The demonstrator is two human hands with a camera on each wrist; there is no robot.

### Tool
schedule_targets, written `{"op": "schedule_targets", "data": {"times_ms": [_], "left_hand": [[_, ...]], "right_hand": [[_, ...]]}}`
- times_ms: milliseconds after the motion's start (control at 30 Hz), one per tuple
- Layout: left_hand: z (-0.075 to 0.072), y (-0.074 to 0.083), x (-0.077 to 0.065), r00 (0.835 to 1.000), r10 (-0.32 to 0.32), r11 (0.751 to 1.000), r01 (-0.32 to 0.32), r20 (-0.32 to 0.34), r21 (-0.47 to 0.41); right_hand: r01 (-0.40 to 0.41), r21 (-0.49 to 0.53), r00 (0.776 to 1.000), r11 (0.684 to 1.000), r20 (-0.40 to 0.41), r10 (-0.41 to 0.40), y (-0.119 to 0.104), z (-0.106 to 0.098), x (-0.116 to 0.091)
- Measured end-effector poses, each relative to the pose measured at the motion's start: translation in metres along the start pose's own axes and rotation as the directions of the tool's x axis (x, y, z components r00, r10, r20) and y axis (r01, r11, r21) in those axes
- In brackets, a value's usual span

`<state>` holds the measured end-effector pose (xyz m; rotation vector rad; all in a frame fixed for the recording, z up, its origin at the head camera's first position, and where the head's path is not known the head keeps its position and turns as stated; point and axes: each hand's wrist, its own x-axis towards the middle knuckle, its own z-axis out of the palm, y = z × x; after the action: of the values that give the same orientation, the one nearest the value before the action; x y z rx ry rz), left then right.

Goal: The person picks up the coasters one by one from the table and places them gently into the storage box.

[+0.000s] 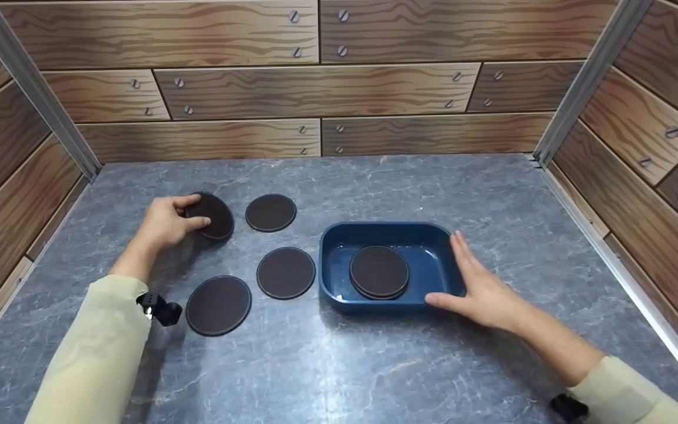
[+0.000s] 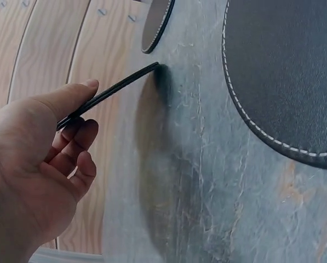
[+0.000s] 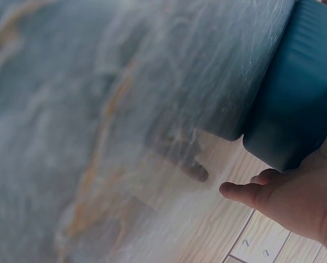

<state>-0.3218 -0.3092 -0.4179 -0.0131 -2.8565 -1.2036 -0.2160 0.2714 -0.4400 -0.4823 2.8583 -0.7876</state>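
My left hand point(image 1: 165, 224) pinches a round dark coaster point(image 1: 216, 218) by its edge, thumb on one face and fingers on the other. In the left wrist view this coaster point(image 2: 125, 82) is tilted, its far edge close over the table. My right hand point(image 1: 486, 294) rests at the right end of a blue rectangular container point(image 1: 424, 259), with straight fingers along its side and the thumb at the front rim. Inside the container lies a small stack of coasters point(image 1: 379, 271). The right wrist view shows the container's outer wall point(image 3: 294, 93) beside my fingers.
Three more coasters lie flat on the grey marbled table point(image 1: 327, 365): one at the back point(image 1: 271, 212), one left of the container point(image 1: 286, 272), one nearer the front point(image 1: 219, 305). Wood-patterned walls point(image 1: 315, 88) enclose the table at the back and sides.
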Motion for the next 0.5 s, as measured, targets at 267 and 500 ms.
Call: {"op": "schedule_targets", "data": {"times_ms": [267, 500], "left_hand": [[-0.005, 0.016, -0.006, 1.000, 0.030, 0.998, -0.030, -0.009, -0.050], [-0.008, 0.039, -0.010, 0.996, 0.084, 0.996, -0.084, -0.006, -0.018]], "right_hand": [[-0.012, 0.002, 1.000, 1.000, 0.005, 0.011, 0.001, 0.002, 0.001], [0.001, 0.000, 1.000, 1.000, -0.001, -0.001, 0.000, -0.001, -0.001]]}}
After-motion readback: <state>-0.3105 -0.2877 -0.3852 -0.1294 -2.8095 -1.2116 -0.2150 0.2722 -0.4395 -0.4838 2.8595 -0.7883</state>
